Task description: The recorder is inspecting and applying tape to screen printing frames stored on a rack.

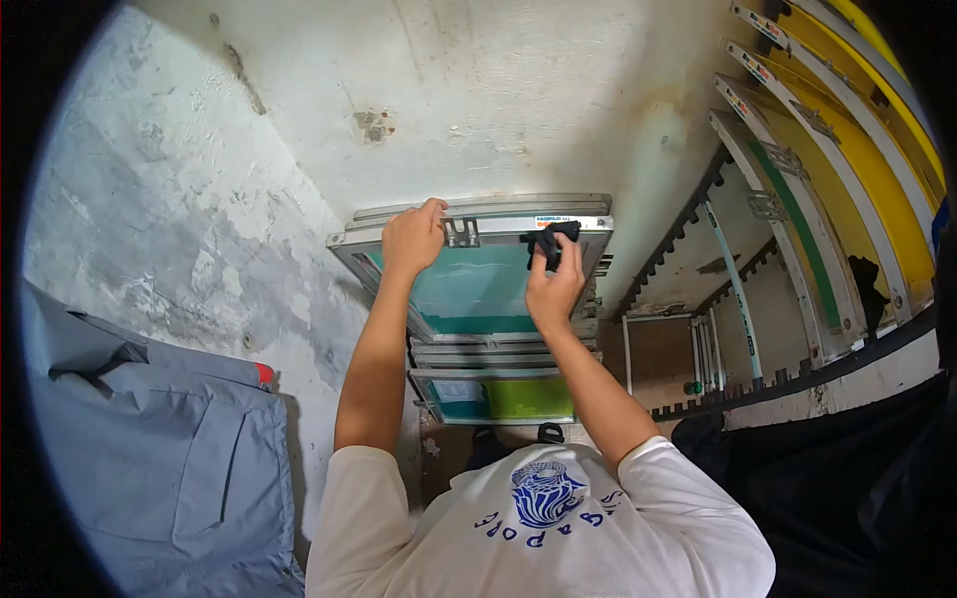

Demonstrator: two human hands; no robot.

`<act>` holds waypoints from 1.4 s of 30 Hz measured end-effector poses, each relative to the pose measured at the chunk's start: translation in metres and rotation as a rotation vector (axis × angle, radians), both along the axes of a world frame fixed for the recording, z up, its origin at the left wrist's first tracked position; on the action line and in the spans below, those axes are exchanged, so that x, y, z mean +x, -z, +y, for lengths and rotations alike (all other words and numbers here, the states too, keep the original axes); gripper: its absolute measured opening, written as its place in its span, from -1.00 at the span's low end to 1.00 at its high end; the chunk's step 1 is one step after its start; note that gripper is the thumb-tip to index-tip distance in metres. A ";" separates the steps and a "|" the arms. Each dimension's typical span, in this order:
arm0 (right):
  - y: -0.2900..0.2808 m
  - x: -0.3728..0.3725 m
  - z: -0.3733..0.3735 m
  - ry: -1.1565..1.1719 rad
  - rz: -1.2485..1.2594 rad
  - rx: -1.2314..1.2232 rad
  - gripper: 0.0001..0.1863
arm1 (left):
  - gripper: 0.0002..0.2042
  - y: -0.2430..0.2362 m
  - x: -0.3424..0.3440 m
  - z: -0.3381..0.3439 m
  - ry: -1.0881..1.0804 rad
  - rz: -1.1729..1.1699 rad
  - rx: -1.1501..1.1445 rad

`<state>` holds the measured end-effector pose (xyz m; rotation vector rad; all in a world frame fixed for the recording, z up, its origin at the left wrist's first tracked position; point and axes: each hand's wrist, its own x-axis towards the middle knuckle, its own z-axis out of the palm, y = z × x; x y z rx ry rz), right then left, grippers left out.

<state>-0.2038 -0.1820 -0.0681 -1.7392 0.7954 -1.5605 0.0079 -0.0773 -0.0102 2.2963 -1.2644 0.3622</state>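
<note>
A metal-edged mesh frame (474,289) with blue-green mesh leans against the wall in front of me. My left hand (413,239) is closed over its top bar, left of a small metal bracket (461,232). Bunched in the fingers of my right hand (555,289) is a black cloth (551,242), held at the right end of the same bar, over part of a label. Another frame (478,208) stands right behind. Lower and nearer me, more frames are stacked, one with a lime-green panel (528,398).
On the right, a rack with notched black strips (674,231) holds several metal frames with yellow mesh (847,164). A pale blue bar (735,289) slants across it. A grey jacket (199,429) hangs at the left by the stained wall (229,189). Black fabric (817,478) lies at lower right.
</note>
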 end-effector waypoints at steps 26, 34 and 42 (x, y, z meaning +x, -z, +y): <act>0.026 0.050 0.059 -0.070 0.216 0.155 -0.68 | -0.74 -0.014 0.013 -0.008 0.111 -0.017 0.106; -0.007 0.057 0.065 -0.128 -0.027 0.137 -0.67 | -0.72 -0.013 0.012 -0.006 0.098 0.018 0.117; -0.046 0.049 0.040 0.018 0.217 -0.260 -0.59 | -0.70 -0.007 0.012 -0.006 0.105 -0.017 0.069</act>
